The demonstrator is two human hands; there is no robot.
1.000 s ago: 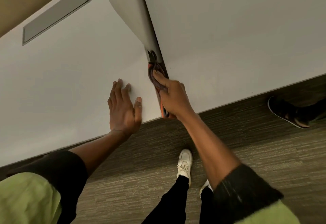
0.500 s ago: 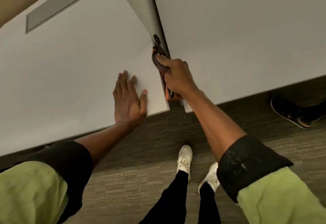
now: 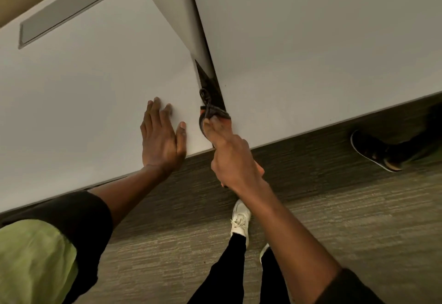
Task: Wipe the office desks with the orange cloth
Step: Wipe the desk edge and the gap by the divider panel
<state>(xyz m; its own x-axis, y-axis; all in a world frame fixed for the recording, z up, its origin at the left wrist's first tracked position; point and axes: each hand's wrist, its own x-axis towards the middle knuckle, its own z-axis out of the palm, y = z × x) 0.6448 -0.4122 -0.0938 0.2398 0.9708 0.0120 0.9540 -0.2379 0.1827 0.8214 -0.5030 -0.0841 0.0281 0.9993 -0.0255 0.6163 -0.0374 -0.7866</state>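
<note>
Two white desks meet at a narrow dark gap [image 3: 211,88], and everything here sits relative to it. The orange cloth [image 3: 210,114], bunched and mostly dark-looking, is pressed into the gap's near end by the right hand [image 3: 229,157], whose fingers [image 3: 216,128] are clenched around it. The gap's long axis runs away from the person, up under the grey divider panel [image 3: 177,9], so the cloth lies just ahead of the fingertips along that line. Left of the gap, the left hand [image 3: 161,136] lies flat and released on the left desk [image 3: 83,93], nearer its front edge. No writing or brand is readable.
</note>
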